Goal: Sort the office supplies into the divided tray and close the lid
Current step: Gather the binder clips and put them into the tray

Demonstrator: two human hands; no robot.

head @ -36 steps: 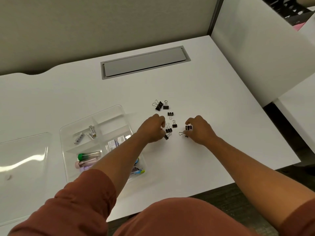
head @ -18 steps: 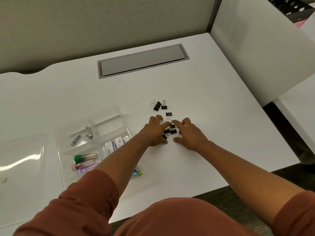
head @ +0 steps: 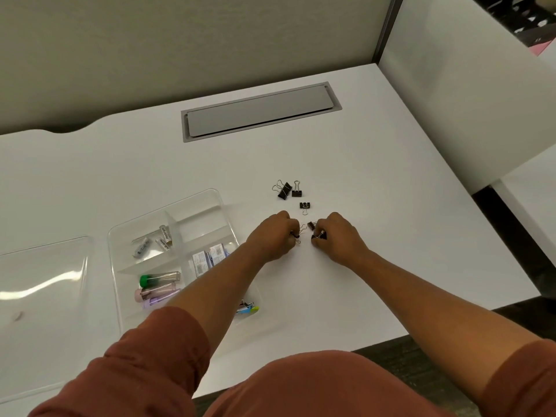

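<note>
My left hand (head: 275, 236) and my right hand (head: 338, 237) rest side by side on the white desk, each curled around small black binder clips (head: 313, 230) that poke out between the fingers. Three more black binder clips (head: 290, 190) lie loose just beyond the hands. To the left sits the clear divided tray (head: 216, 195); it holds small white tubes (head: 161, 240), paper boxes (head: 207, 257), capped tubes in green, pink and purple (head: 156, 285), and colourful bits at its near right corner, partly hidden by my left forearm. The clear lid (head: 45, 293) lies flat at the far left.
A grey cable hatch (head: 258, 112) is set into the desk at the back. A beige partition wall stands behind, and a white side panel (head: 469, 94) rises at the right. The desk's front edge runs close to my body.
Both hands swept inward and gathered the scattered binder clips between them, then closed their fingers on the clips. The three far clips have not moved.
</note>
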